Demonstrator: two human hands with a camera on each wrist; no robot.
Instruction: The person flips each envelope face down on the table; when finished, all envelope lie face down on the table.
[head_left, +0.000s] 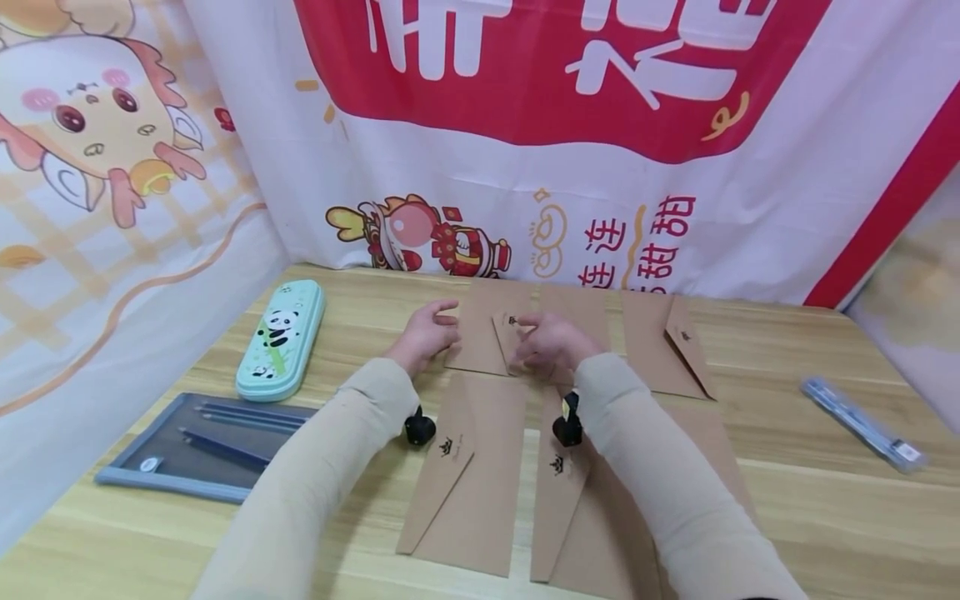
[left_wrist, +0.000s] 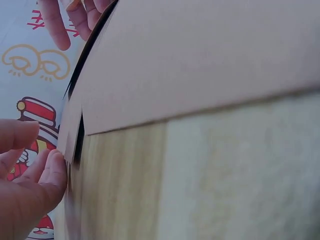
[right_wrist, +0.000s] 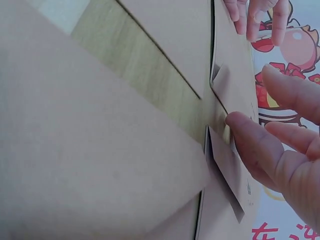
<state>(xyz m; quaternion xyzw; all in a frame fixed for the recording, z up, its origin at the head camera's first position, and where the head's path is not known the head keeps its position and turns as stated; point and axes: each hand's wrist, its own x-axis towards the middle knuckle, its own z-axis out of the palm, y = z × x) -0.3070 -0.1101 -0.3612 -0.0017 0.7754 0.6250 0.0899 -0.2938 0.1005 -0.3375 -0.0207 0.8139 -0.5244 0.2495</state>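
Brown kraft envelopes with small black crown prints lie in two rows on the wooden table. At the back row's left envelope [head_left: 480, 329], my left hand [head_left: 429, 333] is at the left edge; in the left wrist view its fingertips [left_wrist: 57, 162] touch that end. My right hand [head_left: 553, 340] is over the same envelope's flap side, between it and the middle back envelope [head_left: 581, 304]. Its fingers [right_wrist: 250, 137] are extended, touching the envelope edge in the right wrist view. Neither hand pinches anything that I can see. Nearer me lies a front envelope [head_left: 487, 467].
At the left are a mint pencil case [head_left: 281, 333] with a panda and a blue-edged mesh pouch [head_left: 172, 442] holding pencils. A back-right envelope [head_left: 652, 342] and front-right envelopes [head_left: 607, 525] lie by my right arm. A slim blue pack [head_left: 862, 423] lies far right. Printed cloth [head_left: 450, 167] hangs behind.
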